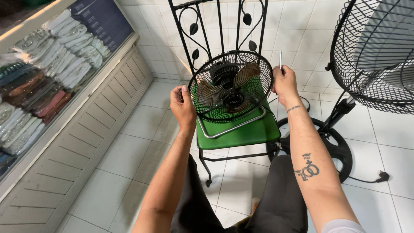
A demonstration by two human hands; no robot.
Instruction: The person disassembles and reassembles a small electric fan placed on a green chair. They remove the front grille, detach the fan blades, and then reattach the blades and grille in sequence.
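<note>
- White tiled floor [142,116] and wall surround a green-seated metal chair [250,131].
- Left hand [182,105] grips the small black fan [230,86] by its grille rim; right hand [284,82] grips the opposite rim while pinching a thin metal tool [280,59].
- Fan stands on the chair, grille on and blades enclosed.
- Larger pedestal fan [371,56] stands to the right.

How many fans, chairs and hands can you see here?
Fans: 2, a small black fan on the seat and a big stand fan.
Chairs: 1, the green-seated chair.
Hands: 2, left hand and right hand.
Total: 5
</note>
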